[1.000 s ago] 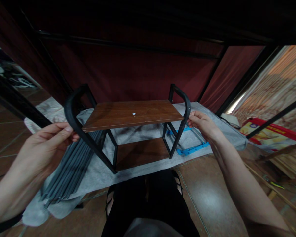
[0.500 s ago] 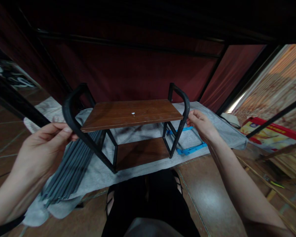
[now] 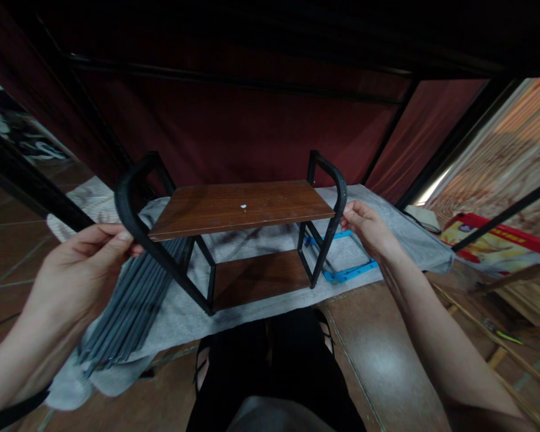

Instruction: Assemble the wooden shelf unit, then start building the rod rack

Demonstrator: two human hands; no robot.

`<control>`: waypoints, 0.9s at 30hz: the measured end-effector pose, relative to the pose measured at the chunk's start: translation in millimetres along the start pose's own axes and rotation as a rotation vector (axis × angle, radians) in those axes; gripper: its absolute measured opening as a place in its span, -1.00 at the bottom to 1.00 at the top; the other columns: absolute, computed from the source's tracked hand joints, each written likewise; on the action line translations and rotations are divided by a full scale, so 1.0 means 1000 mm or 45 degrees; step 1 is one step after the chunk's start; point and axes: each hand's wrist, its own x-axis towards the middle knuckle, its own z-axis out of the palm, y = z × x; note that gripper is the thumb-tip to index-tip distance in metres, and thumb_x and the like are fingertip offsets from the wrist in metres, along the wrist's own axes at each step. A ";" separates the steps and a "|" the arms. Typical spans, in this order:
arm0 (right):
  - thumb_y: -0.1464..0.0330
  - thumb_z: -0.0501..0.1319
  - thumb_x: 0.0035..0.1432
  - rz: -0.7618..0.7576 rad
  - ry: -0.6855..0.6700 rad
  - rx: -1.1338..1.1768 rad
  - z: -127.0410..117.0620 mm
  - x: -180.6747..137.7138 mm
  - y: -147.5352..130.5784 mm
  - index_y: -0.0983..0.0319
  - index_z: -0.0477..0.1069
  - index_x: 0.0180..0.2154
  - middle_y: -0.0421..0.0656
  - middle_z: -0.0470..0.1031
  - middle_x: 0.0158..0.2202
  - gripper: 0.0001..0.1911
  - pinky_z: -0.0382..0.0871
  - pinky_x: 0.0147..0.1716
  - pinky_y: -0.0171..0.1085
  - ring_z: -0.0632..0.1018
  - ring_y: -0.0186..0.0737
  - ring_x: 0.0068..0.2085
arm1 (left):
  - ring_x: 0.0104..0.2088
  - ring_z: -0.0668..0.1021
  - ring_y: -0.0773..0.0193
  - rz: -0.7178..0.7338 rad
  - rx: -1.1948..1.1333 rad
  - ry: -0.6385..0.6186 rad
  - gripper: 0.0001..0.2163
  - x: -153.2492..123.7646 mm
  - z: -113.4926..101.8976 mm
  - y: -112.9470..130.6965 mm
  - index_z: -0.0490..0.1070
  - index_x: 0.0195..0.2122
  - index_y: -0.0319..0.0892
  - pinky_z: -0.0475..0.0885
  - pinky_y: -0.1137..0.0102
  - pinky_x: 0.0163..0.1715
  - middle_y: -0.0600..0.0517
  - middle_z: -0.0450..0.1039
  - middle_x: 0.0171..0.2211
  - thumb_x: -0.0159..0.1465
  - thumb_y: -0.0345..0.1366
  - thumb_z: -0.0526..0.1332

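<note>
Slender grey rods (image 3: 130,306) bundled on rumpled grey cloth (image 3: 184,324). Two-tier shelf rack (image 3: 247,207) stands on same cloth, centre: wood-grain boards, black tubular frame, rounded corners. Maroon curtain (image 3: 252,132) behind. White fleck (image 3: 243,206) on upper board, unidentifiable; right fingertips partly hidden. Left hand (image 3: 81,264) and right hand (image 3: 369,228) pinch opposite frame sides, fingers narrow.

There were two hands (image 3: 87,258) (image 3: 371,231) at 9 and 3 o'clock, two brown boards (image 3: 234,213) (image 3: 261,279), two black side frames (image 3: 123,204) (image 3: 341,192), plus just one red box (image 3: 504,243) way out at 3, lol.
</note>
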 end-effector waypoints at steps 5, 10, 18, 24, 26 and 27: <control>-0.09 0.34 0.02 -0.023 0.004 -0.066 -0.004 0.003 0.003 0.14 0.30 -0.43 -0.25 0.33 -0.53 -0.53 0.30 -0.43 -0.27 0.36 -0.29 -0.47 | -0.49 0.47 0.40 0.044 -0.037 -0.028 -0.86 0.000 0.002 -0.001 0.52 -0.38 -0.21 0.43 0.61 -0.53 0.08 0.47 -0.47 0.03 -0.52 0.33; -0.08 0.36 -0.01 -0.035 -0.066 -0.062 -0.008 0.000 0.001 0.15 0.36 -0.41 -0.23 0.37 -0.50 -0.54 0.35 -0.39 -0.26 0.40 -0.28 -0.43 | -0.49 0.47 0.39 0.095 -0.067 -0.037 -0.88 0.003 0.000 -0.006 0.51 -0.37 -0.21 0.44 0.61 -0.53 0.07 0.46 -0.46 0.06 -0.51 0.32; 0.01 0.36 0.03 -0.021 -0.020 -0.047 -0.011 -0.003 0.000 0.16 0.40 -0.37 -0.23 0.40 -0.47 -0.63 0.33 -0.39 -0.28 0.41 -0.30 -0.43 | -0.47 0.46 0.38 0.008 -0.089 -0.116 -0.90 -0.004 0.003 0.000 0.52 -0.30 -0.22 0.46 0.59 -0.50 0.05 0.46 -0.44 0.13 -0.45 0.33; 0.08 0.36 0.06 -0.046 0.025 -0.060 -0.014 -0.005 -0.001 0.16 0.44 -0.33 -0.24 0.39 -0.47 -0.69 0.32 -0.40 -0.30 0.40 -0.31 -0.43 | -0.45 0.47 0.37 0.037 -0.069 -0.132 -0.89 -0.003 -0.001 -0.004 0.53 -0.30 -0.21 0.45 0.58 -0.51 0.06 0.47 -0.43 0.13 -0.37 0.38; 0.09 0.37 0.05 -0.041 0.022 -0.058 -0.013 -0.005 -0.002 0.16 0.44 -0.33 -0.24 0.39 -0.47 -0.70 0.32 -0.41 -0.30 0.40 -0.31 -0.43 | -0.45 0.47 0.39 0.045 -0.072 -0.139 -0.84 -0.002 -0.002 -0.005 0.53 -0.31 -0.20 0.45 0.59 -0.51 0.07 0.47 -0.43 0.09 -0.34 0.43; 0.09 0.37 0.04 -0.037 0.021 -0.055 -0.013 -0.005 -0.002 0.17 0.44 -0.33 -0.24 0.38 -0.47 -0.69 0.32 -0.41 -0.30 0.40 -0.32 -0.43 | -0.45 0.46 0.39 0.048 -0.076 -0.142 -0.82 -0.002 -0.003 -0.006 0.54 -0.31 -0.20 0.44 0.60 -0.51 0.07 0.47 -0.44 0.07 -0.32 0.45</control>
